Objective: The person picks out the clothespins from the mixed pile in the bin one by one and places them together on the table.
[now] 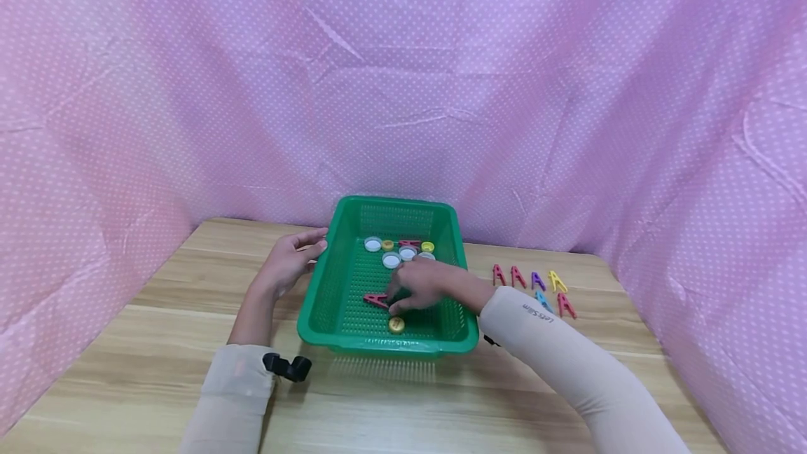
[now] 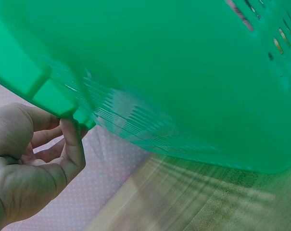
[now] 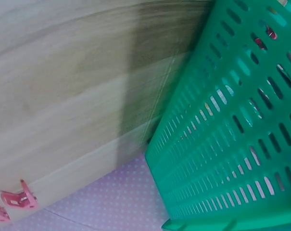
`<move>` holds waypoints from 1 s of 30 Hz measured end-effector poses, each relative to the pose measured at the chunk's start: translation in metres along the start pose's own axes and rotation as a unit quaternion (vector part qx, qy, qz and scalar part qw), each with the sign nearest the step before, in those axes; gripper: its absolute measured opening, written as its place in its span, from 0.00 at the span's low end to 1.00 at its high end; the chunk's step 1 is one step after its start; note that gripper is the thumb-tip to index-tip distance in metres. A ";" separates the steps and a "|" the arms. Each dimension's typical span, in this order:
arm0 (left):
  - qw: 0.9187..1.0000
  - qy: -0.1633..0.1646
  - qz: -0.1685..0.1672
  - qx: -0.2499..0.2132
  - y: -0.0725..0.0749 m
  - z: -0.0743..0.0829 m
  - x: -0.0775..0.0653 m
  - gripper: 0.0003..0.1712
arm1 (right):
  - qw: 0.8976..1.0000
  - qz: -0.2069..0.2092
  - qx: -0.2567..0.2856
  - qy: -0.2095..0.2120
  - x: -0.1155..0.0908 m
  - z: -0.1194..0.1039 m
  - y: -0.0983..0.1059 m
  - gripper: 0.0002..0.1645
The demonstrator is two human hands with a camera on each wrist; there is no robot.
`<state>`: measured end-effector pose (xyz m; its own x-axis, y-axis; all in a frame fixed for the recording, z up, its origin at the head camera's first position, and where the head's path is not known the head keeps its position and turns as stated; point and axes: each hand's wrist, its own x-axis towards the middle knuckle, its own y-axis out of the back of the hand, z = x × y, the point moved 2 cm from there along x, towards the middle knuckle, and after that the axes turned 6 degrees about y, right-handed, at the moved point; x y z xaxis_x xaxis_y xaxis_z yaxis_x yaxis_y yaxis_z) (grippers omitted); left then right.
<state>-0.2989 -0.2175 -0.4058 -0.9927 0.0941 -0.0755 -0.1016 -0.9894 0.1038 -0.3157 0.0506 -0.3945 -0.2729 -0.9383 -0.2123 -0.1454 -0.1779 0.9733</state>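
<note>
A green plastic basket (image 1: pixel 387 343) with slotted walls stands on the table. At its left side my left hand (image 1: pixel 291 258) holds the rim; in the left wrist view, the thumb and fingers of that hand (image 2: pixel 44 159) pinch the basket's edge (image 2: pixel 44 91). My right hand (image 1: pixel 419 284) reaches down inside, its fingertips at one end of a red clothespin (image 1: pixel 375 299), which they seem to pinch. Near the thumb lies a gold bottle cap (image 1: pixel 396 325). Farther back in the basket are several white caps (image 1: pixel 391 260), a yellow cap (image 1: pixel 427 246) and another red clothespin (image 1: pixel 409 243).
Right of the basket, several clothespins lie on the wooden table (image 1: pixel 157 342): red (image 1: pixel 565 305), purple (image 1: pixel 537 280), yellow (image 1: pixel 557 281) and blue (image 1: pixel 543 300). A pink dotted cloth (image 1: pixel 403 90) hangs behind and at both sides.
</note>
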 end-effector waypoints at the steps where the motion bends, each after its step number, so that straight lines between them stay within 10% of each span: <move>1: 1.000 -0.001 -0.001 0.000 0.000 0.000 0.000 0.26 | 1.000 0.009 0.008 0.004 0.000 0.000 0.000 0.22; 13: 1.000 0.003 -0.002 -0.001 0.001 0.002 0.003 0.26 | 0.998 -0.046 0.032 0.024 0.003 0.002 -0.008 0.41; 30: 1.000 0.008 -0.012 0.002 0.001 0.003 0.001 0.27 | 0.995 0.005 0.098 0.011 0.005 0.003 -0.006 0.06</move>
<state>-0.3004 -0.2178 -0.4030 -0.9888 0.1154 -0.0943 -0.1252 -0.9865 0.1056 -0.3187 0.0478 -0.4012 -0.2538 -0.9466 -0.1990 -0.3262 -0.1099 0.9389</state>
